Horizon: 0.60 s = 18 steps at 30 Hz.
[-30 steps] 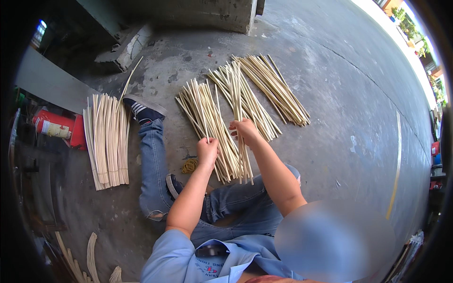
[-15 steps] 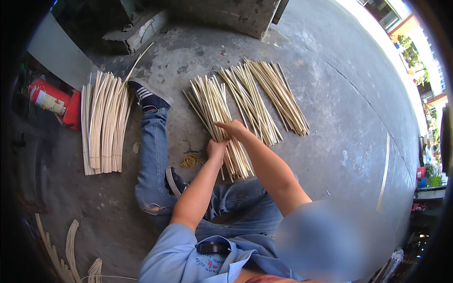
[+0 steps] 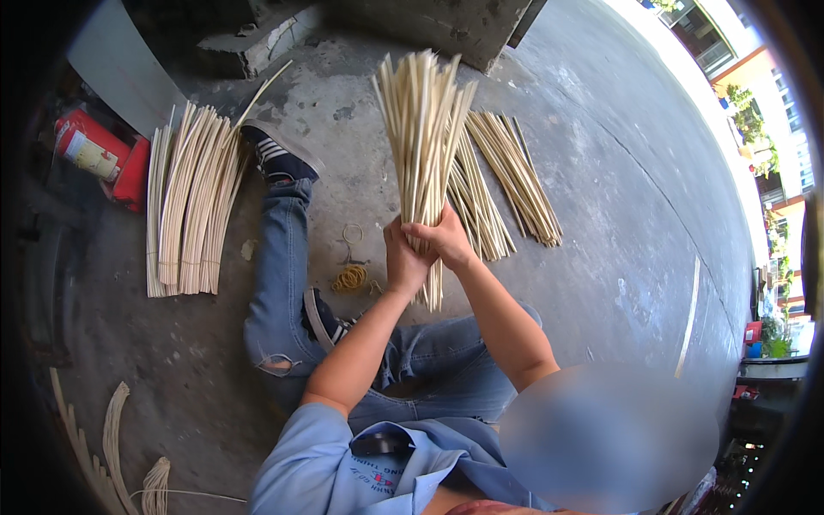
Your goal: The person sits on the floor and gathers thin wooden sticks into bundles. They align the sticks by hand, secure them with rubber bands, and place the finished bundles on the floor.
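A thick bundle of pale thin sticks (image 3: 425, 129) rises from the floor in front of me, its far ends fanned out and a little blurred. My left hand (image 3: 407, 259) wraps round the bundle's lower part from the left. From the right, my right hand (image 3: 444, 239) grips it too, its thumb lying across the front. The stick ends poke out below both hands, near my bent leg. Just behind, partly covered by the held sticks, lies another stick pile (image 3: 481, 210), with a further pile (image 3: 518, 176) to its right.
Left of my outstretched leg lie tied stick bundles (image 3: 193, 206), beside a red fire extinguisher (image 3: 90, 146). Yellow rubber bands (image 3: 350, 278) rest on the floor near my shoe (image 3: 319, 319). More pale strands (image 3: 112, 429) lie at the lower left. A concrete block (image 3: 429, 26) stands at the back.
The nearest pile has been gathered up from the floor and tilted upright in both hands. My right hand has come down beside the left, round the sticks.
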Available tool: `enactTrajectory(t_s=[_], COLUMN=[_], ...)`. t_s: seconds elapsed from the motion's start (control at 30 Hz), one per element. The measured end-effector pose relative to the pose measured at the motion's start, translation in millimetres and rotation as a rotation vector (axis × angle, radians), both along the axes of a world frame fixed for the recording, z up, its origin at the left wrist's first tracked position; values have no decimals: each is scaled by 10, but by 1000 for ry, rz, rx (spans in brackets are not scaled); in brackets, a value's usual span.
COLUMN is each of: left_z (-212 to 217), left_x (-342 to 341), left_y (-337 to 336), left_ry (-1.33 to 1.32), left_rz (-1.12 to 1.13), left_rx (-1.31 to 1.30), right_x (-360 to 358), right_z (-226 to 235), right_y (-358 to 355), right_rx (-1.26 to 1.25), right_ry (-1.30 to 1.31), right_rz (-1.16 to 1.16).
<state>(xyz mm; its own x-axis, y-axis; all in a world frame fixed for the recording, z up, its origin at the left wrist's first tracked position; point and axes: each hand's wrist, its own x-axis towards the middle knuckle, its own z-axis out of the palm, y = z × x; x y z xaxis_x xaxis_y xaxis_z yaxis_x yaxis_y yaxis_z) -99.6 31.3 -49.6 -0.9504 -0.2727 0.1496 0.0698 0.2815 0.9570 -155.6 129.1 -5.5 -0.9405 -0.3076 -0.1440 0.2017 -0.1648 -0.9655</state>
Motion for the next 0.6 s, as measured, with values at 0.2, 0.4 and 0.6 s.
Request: enactTrajectory(t_s=[0.2,0.4,0.6], left_z=[742,256,51], left_x=[-62,54,119], left_y=[-36,-39,-72], left_ry=[210,74,8], left_rz=[-205,-363,-382], left_rx=[76,138,164], right_x=[312,537,651], right_z=[689,50,-121], right_y=[234,297,212], right_rx=[155,178,238], right_ry=[413,324,352], right_rz=[-65,-131,-218])
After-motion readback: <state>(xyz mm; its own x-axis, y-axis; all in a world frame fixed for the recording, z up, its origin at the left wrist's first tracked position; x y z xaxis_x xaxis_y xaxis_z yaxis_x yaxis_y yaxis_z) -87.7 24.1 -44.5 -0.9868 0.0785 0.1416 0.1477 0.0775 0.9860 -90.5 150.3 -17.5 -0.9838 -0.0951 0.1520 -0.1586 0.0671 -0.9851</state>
